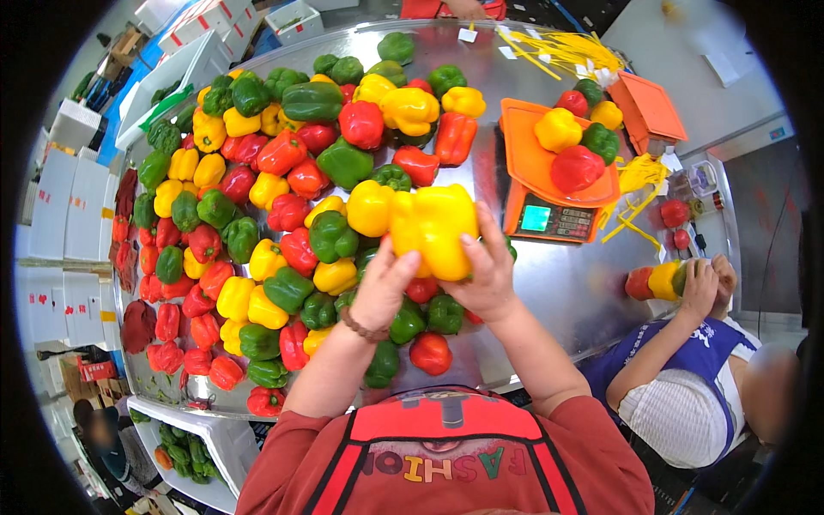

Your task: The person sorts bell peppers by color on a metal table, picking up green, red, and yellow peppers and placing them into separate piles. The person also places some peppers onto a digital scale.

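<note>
A large yellow bell pepper (434, 232) is held up in front of me between my two hands. My left hand (385, 283) grips its lower left side, thumb on top; a brown bracelet circles that wrist. On the other side, my right hand (486, 267) wraps round the right edge with its thumb on the skin. Another yellow bell pepper (369, 209) shows just left of the held one. Below my hands lie green peppers (445, 314) and a red bell pepper (430, 353), partly covered by my forearms.
Red, yellow and green peppers (235, 302) spread across the metal table (541, 283). An orange digital scale (524, 167) bears several peppers, with yellow ties (566, 48) behind it. To the right, a co-worker's hands (702, 283) hold a row of peppers (663, 280). A white foam box (228, 438) stands lower left.
</note>
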Tool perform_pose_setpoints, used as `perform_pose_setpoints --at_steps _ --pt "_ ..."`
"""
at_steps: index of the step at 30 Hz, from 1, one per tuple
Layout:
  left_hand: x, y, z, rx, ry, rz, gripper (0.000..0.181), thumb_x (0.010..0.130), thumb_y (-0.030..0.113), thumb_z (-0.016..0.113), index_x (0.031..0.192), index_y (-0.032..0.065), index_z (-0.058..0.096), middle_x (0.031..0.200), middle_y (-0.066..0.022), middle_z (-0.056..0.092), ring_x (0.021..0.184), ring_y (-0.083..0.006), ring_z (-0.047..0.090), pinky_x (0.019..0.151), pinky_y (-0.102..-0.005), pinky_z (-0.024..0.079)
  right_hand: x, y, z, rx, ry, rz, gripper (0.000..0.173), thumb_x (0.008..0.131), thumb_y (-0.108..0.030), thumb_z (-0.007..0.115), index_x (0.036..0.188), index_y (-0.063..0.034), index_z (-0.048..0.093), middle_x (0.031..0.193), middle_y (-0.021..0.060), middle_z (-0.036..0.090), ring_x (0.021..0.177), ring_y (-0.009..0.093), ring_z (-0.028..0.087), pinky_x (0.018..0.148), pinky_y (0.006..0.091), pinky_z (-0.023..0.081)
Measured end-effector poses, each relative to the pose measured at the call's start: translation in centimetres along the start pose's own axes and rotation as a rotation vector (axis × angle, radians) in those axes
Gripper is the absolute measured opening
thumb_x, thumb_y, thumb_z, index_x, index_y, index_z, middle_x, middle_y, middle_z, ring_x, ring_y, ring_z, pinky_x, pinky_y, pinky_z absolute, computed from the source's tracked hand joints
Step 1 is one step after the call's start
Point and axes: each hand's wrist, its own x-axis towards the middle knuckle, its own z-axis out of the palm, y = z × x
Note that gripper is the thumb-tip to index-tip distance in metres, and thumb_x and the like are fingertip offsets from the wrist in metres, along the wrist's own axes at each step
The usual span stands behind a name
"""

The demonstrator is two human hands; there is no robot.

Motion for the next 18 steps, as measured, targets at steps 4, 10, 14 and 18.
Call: perform_pose_setpoints --at_steps 4,10,14,18 --pt "0.6 -1.0 4.0 -0.017 -0.147 0.002 0.05 0.09 0.021 0.061 0.129 -0.0013 0.037 0.127 -0.0107 0.05 0.117 -0.0186 0.049 0.099 -0.0335 0.041 -1.0 0.4 -4.0 -0.076 0.142 0.075 0.085 0.061 -0.017 0.084 0.132 -0.0097 0.036 0.132 0.0258 0.043 0.123 0.044 0.044 0.101 0.0469 0.039" --pt "-0.5 -0.8 6.3 0.492 -0.188 0.204 0.074 0.081 0.022 0.07 0.14 0.0042 0.029 0.131 -0.0116 0.041 0.12 -0.0222 0.045 0.098 -0.038 0.039 -3.5 -0.6 -6.6 0.557 0.496 0.806 0.07 0.075 0.003 0.069 0.136 -0.0065 0.037 0.132 0.0109 0.048 0.121 0.026 0.048 0.103 0.0414 0.039" --pt "-3.5 0.9 3.3 0.299 -0.076 0.127 0.09 0.076 0.034 0.075 0.143 0.0044 0.023 0.138 -0.0123 0.037 0.123 -0.0242 0.044 0.1 -0.0403 0.039 -4.8 -1.6 -6.6 1.19 0.082 0.891 0.08 0.075 -0.026 0.077 0.139 -0.0062 0.033 0.137 0.0113 0.043 0.125 0.029 0.046 0.106 0.0438 0.037" --pt "-7.8 0.9 -0.2 0.19 0.031 0.138 0.069 0.082 0.017 0.071 0.138 0.0049 0.033 0.129 -0.0077 0.046 0.117 -0.0151 0.048 0.095 -0.0316 0.044 -3.3 -3.8 -3.3 1.242 -0.254 0.971 0.09 0.071 -0.035 0.081 0.14 -0.0061 0.03 0.138 0.0118 0.042 0.126 0.029 0.045 0.104 0.0423 0.039"
